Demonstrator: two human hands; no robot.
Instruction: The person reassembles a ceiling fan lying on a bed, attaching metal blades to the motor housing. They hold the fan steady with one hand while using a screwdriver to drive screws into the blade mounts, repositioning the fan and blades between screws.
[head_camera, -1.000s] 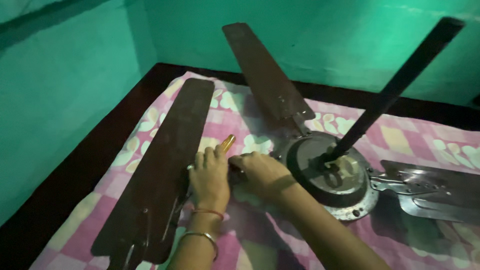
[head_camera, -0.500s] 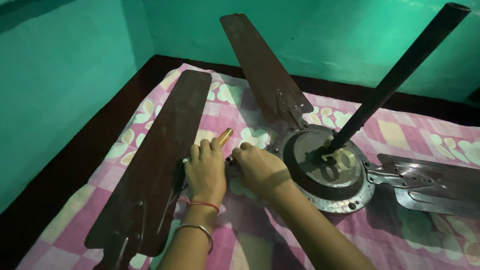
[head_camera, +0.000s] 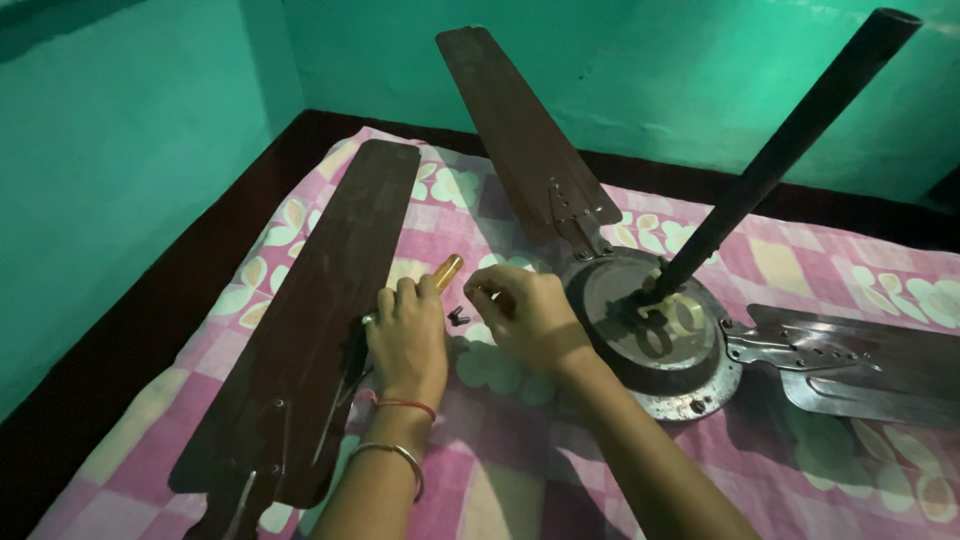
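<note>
Head view shows small dark screws (head_camera: 458, 316) lying between both hands, left hand (head_camera: 408, 335) gripping a yellow-handled screwdriver (head_camera: 446, 270), right hand (head_camera: 525, 315) pinched closed, slightly nearer.

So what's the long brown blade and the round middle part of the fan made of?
The loose brown blade by the left hand looks like painted sheet metal: thin, flat, dull brown, with screw holes at its end, though paint hides the surface. The round fan body looks like bare metal, grey and worn, with faint shine along its rim.

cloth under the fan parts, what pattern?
Pink and purple checked cloth with pale yellow-green flower prints, seen in the head view.
</note>
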